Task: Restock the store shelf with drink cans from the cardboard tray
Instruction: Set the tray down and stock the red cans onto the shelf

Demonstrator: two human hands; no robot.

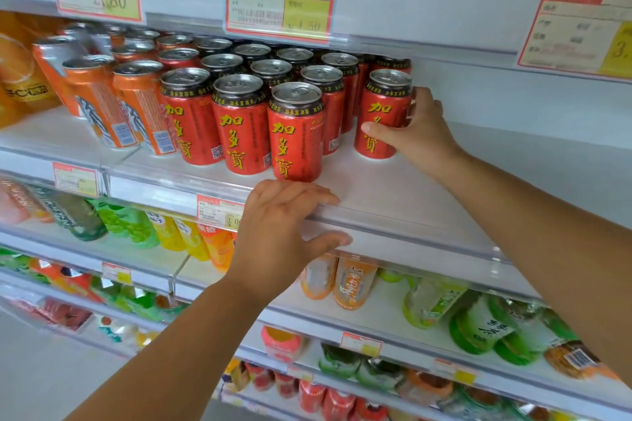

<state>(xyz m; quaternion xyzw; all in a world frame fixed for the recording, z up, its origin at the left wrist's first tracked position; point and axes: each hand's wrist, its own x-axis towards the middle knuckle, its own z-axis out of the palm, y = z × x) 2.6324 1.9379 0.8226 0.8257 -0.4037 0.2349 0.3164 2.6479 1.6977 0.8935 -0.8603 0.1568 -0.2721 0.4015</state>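
While the red can [384,102] stands upright on the shelf [393,188], at the right end of the red block, the right hand [419,137] holds it from its right side. Thumb lies across the front of the label, fingers curl round the back. Only 1 can in hand. Long axis vertical; base looks set on the shelf board.

The can lies left of the palm, toward the other red cans [239,126], with a narrow gap to the nearest neighbour. The left hand [284,236] is lower and nearer the camera, clasping the shelf edge [427,236]: fingers over the clear lip, thumb under.

Judgement: the coming move is a short push left and back to close that gap, then release.

Bare shelf runs on to the right. Orange cans [136,106] stand left of the red block. Cardboard tray not in view.
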